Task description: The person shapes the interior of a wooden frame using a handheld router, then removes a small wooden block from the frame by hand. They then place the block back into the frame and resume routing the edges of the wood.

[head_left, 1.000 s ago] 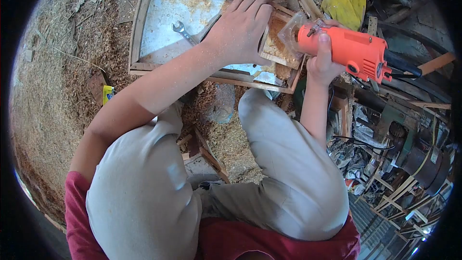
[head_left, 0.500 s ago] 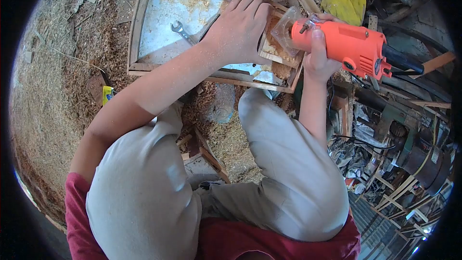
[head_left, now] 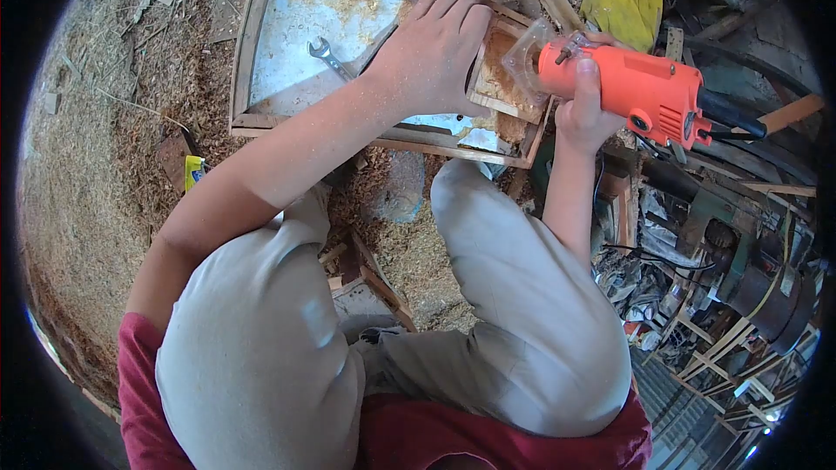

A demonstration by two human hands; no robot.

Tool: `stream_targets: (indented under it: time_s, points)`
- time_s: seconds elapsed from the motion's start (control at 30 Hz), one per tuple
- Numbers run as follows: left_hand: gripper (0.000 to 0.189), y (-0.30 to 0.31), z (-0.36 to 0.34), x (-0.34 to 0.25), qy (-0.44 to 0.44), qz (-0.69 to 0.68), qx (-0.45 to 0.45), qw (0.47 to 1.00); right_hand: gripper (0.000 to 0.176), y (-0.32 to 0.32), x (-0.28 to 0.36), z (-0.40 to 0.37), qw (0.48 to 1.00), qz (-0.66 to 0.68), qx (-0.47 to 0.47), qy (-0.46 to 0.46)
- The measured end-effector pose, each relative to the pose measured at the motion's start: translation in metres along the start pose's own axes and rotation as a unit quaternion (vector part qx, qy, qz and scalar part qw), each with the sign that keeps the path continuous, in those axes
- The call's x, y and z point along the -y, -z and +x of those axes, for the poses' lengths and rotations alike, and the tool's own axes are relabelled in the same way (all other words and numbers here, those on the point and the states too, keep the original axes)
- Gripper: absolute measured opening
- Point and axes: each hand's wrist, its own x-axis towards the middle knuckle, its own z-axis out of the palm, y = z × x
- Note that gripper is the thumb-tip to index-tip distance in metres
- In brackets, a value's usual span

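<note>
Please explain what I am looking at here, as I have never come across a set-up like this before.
There is no robot here: these are a person's two bare hands, seen by one camera worn on the head, which looks forward and down. That is why the person's own knees fill the lower part of the view.

The right hand grips an orange power tool with a clear plate at its front end. The left hand is at a small wooden piece near that plate; its exact grip is hard to see.

Beneath is a shallow wood-framed tray with a pale bottom, where a metal wrench lies. Shavings cover the ground around.
</note>
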Motion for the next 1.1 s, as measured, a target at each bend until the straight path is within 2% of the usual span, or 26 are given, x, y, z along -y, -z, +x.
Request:
stream_targets:
  time_s: [0.17, 0.27, 0.37, 0.67, 1.1]
  points:
    - [0.108, 0.000, 0.000, 0.000, 0.002, -0.012, -0.001, 1.000, 0.051, 0.001, 0.002, 0.000, 1.000, -0.007, 0.002, -0.008]
    - [0.108, 0.003, 0.001, -0.003, 0.008, 0.008, 0.005, 1.000, 0.045, -0.003, 0.001, 0.000, 0.998, 0.054, 0.001, 0.013]
    - [0.109, 0.001, 0.001, -0.002, 0.009, -0.005, 0.001, 1.000, 0.046, -0.003, -0.002, 0.001, 0.998, 0.046, 0.032, 0.021]
    - [0.121, 0.002, 0.001, -0.003, 0.016, 0.008, 0.017, 1.000, 0.044, -0.013, 0.002, 0.000, 0.997, 0.064, 0.042, 0.013]
    - [0.113, 0.003, 0.000, -0.002, 0.011, -0.015, 0.000, 1.000, 0.049, 0.000, -0.006, 0.000, 0.999, 0.024, 0.047, 0.005]
